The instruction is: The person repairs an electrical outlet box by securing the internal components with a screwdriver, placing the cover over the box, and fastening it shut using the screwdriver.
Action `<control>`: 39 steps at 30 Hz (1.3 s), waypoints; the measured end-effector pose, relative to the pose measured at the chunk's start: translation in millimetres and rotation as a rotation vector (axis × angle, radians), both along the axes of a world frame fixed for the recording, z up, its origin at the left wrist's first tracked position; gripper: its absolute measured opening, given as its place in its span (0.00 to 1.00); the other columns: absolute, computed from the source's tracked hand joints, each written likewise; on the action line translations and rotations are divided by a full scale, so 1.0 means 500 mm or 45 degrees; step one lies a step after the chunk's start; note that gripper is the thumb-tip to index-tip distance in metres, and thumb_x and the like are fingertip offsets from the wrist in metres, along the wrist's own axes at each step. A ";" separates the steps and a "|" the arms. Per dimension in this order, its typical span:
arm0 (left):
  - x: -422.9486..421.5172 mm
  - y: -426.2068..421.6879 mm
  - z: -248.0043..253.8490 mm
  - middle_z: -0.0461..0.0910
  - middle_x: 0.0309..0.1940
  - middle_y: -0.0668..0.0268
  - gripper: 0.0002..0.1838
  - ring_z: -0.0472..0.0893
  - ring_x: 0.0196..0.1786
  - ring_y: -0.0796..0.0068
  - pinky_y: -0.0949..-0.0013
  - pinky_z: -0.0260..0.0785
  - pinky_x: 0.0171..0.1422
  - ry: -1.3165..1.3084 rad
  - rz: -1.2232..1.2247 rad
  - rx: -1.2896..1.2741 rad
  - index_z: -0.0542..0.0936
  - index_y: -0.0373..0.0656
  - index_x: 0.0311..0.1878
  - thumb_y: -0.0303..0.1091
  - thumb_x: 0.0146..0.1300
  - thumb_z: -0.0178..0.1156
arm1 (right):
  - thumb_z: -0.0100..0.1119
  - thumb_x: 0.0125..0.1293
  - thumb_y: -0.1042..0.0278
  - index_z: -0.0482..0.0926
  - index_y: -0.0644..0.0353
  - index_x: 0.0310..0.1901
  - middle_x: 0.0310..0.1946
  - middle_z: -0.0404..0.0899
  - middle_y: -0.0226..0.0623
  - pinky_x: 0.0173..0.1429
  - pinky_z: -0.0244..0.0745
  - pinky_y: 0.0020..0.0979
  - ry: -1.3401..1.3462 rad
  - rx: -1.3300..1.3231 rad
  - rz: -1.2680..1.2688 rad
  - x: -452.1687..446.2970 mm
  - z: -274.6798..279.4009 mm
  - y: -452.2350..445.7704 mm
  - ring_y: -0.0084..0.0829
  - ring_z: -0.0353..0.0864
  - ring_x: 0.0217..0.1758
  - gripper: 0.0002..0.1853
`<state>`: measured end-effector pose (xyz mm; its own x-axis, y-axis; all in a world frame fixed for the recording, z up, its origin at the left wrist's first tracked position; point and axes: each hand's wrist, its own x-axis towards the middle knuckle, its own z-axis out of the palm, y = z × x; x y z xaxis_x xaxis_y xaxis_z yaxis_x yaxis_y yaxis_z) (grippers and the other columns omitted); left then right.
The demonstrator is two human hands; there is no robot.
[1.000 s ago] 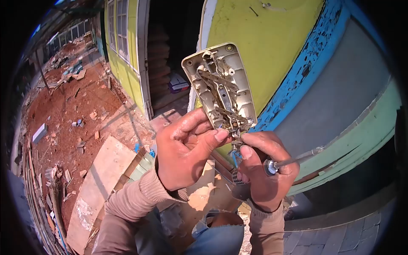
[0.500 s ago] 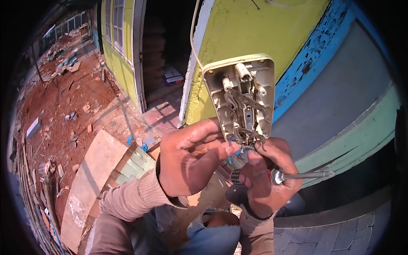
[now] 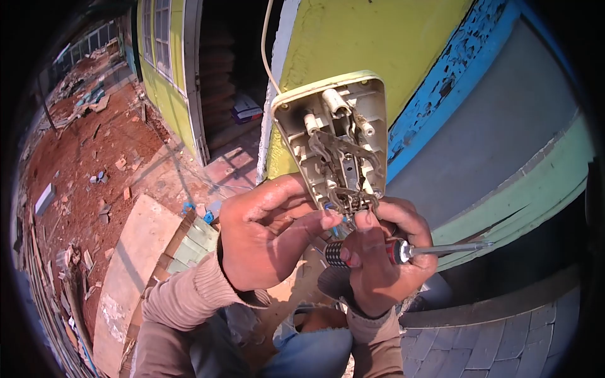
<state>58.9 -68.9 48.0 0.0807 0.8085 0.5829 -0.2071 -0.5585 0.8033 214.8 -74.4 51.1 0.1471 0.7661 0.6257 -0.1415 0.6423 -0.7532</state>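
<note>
A cream plastic housing (image 3: 340, 138), open side up, shows metal strips and screw posts inside. My left hand (image 3: 268, 236) pinches its lower left edge, near a bit of blue wire (image 3: 333, 228). At the lower right end, the thumb and forefinger of my right hand (image 3: 391, 252) press on the small metal parts. That same hand also holds a screwdriver (image 3: 441, 249) across its palm, with the black and red handle at the left and the shaft pointing right. Fingers partly hide the housing's lower end.
A pale board (image 3: 135, 271) lies at the lower left, beside red soil (image 3: 94, 154) with rubble. Behind the housing stands a yellow-green wall (image 3: 372, 38) with a blue post (image 3: 435, 82). Grey paving (image 3: 491, 346) is at the lower right.
The housing first moved right and tipped, then shifted back left with both hands. The screwdriver has turned, so more of its handle shows and its shaft points nearly straight right.
</note>
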 end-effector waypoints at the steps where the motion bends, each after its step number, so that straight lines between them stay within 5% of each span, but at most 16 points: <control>1: 0.001 0.003 -0.003 0.85 0.50 0.54 0.19 0.84 0.52 0.73 0.72 0.79 0.55 -0.001 -0.008 -0.005 0.75 0.24 0.59 0.15 0.66 0.62 | 0.65 0.64 0.85 0.80 0.69 0.44 0.43 0.80 0.42 0.30 0.78 0.21 -0.001 -0.005 -0.008 0.001 -0.001 0.002 0.21 0.81 0.29 0.08; 16: 0.014 0.024 -0.031 0.83 0.49 0.53 0.19 0.83 0.52 0.73 0.73 0.78 0.55 -0.241 0.056 0.095 0.73 0.24 0.57 0.19 0.66 0.65 | 0.66 0.65 0.83 0.78 0.66 0.41 0.36 0.81 0.38 0.30 0.73 0.19 0.038 -0.117 0.160 0.006 -0.001 0.023 0.16 0.79 0.27 0.07; 22: 0.014 0.026 -0.036 0.83 0.47 0.56 0.16 0.83 0.50 0.75 0.75 0.77 0.52 -0.153 0.291 0.176 0.75 0.24 0.54 0.18 0.66 0.65 | 0.69 0.62 0.82 0.73 0.62 0.47 0.38 0.75 0.32 0.41 0.73 0.23 -0.063 -0.334 0.134 0.018 0.007 0.001 0.17 0.75 0.40 0.16; 25: 0.012 0.042 -0.033 0.83 0.44 0.58 0.14 0.83 0.48 0.76 0.76 0.77 0.51 -0.260 0.313 0.123 0.76 0.25 0.52 0.15 0.64 0.64 | 0.68 0.62 0.81 0.71 0.59 0.49 0.38 0.72 0.33 0.45 0.73 0.26 0.278 -0.419 0.425 0.056 -0.042 -0.034 0.22 0.73 0.43 0.18; 27: 0.011 0.051 -0.037 0.83 0.42 0.59 0.14 0.84 0.48 0.75 0.75 0.77 0.51 -0.327 0.331 0.121 0.76 0.25 0.51 0.13 0.63 0.64 | 0.61 0.62 0.85 0.72 0.62 0.56 0.43 0.74 0.42 0.46 0.76 0.30 -0.672 -0.242 0.172 0.082 -0.067 -0.038 0.31 0.77 0.44 0.21; 30: 0.015 0.058 -0.042 0.83 0.42 0.59 0.15 0.84 0.47 0.75 0.75 0.78 0.50 -0.301 0.379 0.146 0.76 0.25 0.52 0.14 0.62 0.65 | 0.55 0.61 0.88 0.67 0.63 0.69 0.52 0.75 0.49 0.50 0.78 0.34 -1.180 -0.032 0.002 0.084 -0.036 -0.055 0.40 0.82 0.49 0.32; 34: 0.019 0.070 -0.047 0.83 0.43 0.58 0.16 0.84 0.48 0.74 0.75 0.78 0.51 -0.257 0.426 0.177 0.76 0.25 0.52 0.14 0.62 0.65 | 0.52 0.57 0.89 0.60 0.61 0.76 0.59 0.74 0.52 0.56 0.78 0.39 -1.366 -0.098 0.116 0.103 0.010 -0.046 0.50 0.82 0.55 0.42; 36: 0.019 0.073 -0.050 0.83 0.43 0.57 0.16 0.84 0.48 0.74 0.74 0.78 0.51 -0.253 0.439 0.180 0.75 0.25 0.53 0.14 0.62 0.65 | 0.52 0.59 0.83 0.65 0.67 0.72 0.45 0.80 0.48 0.47 0.78 0.32 -1.481 -0.218 -0.062 0.092 0.038 -0.048 0.40 0.84 0.41 0.35; 39: 0.020 0.081 -0.048 0.83 0.43 0.57 0.17 0.83 0.49 0.75 0.75 0.77 0.52 -0.289 0.476 0.145 0.75 0.24 0.54 0.15 0.63 0.65 | 0.51 0.58 0.84 0.61 0.67 0.73 0.46 0.81 0.48 0.48 0.78 0.31 -1.519 -0.152 -0.049 0.106 0.046 -0.045 0.40 0.85 0.41 0.37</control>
